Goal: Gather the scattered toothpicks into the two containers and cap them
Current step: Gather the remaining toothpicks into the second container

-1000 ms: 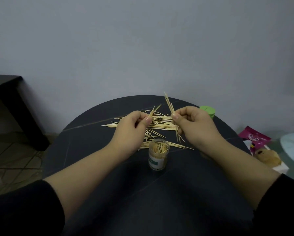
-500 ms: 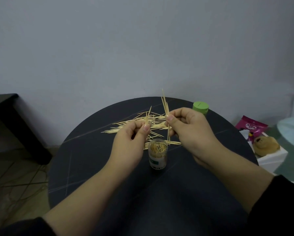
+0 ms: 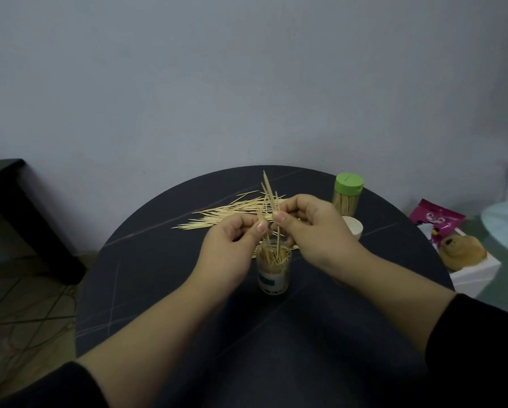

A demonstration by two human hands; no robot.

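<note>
Wooden toothpicks (image 3: 268, 187) pinched upright by left hand (image 3: 232, 245) and right hand (image 3: 308, 228), tips inside clear container (image 3: 273, 272) beneath.

An open container (image 3: 274, 270) is set near the middle of the table (image 3: 164, 290), and toothpicks (image 3: 226, 214) are scattered behind it toward the far edge. A capped container (image 3: 347, 195) is placed at the far right edge, a loose cap (image 3: 353, 228) just before it.
</note>
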